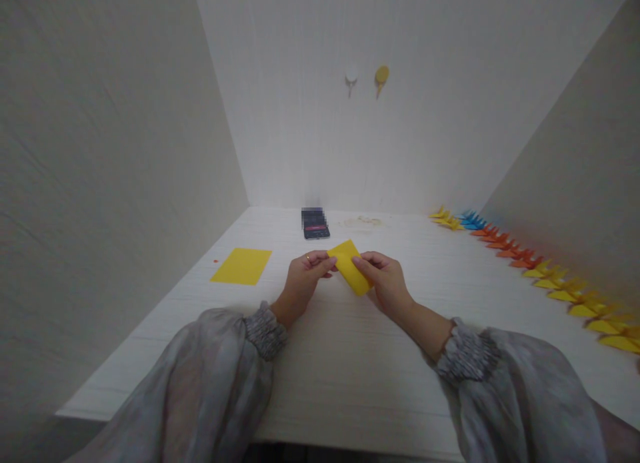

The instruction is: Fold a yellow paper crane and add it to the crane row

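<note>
I note a lane over the bench point(445, 276) between right hand point(387, 279) and the row of folded paper birds point(526, 259); farther off, a phone point(316, 228) obstructs before the back wall point(310, 129).

No lettering, brand or number can be read anywhere. The phone point(317, 235) at twelve o'clock on the worktop point(350, 369) shows a red band point(315, 227) across its dark screen (partly pixelated), any characters there too small and blurred.

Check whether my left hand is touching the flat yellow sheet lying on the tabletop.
Apart. The head view shows a strip of bare white tabletop between the left hand and the flat yellow sheet.
</note>
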{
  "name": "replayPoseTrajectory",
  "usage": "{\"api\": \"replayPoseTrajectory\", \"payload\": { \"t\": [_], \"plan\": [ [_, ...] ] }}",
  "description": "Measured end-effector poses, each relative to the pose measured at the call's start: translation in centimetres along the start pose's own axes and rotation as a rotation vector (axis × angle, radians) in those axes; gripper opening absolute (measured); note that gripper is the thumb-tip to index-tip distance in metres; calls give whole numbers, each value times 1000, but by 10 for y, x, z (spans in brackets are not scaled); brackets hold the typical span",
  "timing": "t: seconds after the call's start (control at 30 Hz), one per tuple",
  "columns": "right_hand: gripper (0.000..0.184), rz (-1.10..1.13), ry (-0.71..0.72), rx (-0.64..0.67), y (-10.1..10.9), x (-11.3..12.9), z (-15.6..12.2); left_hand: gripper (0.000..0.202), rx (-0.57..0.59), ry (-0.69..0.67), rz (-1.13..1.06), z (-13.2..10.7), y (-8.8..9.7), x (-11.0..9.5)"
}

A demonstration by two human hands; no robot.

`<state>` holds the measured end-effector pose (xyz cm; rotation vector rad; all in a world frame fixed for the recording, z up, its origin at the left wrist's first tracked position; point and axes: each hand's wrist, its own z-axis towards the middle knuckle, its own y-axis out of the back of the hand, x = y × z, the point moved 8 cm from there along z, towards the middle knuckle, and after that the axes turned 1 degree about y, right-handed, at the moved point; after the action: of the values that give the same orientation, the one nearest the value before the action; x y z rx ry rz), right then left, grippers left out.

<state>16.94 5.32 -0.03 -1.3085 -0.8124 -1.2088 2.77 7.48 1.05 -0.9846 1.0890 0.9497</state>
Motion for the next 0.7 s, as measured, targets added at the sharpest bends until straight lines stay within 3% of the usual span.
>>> {"api": "replayPoseTrajectory", "payload": {
  "t": [0.7],
  "plan": [
    [14,-26,12,21,4,-5,3,26,-67,11,-8,2,5,3]
  ]
}}
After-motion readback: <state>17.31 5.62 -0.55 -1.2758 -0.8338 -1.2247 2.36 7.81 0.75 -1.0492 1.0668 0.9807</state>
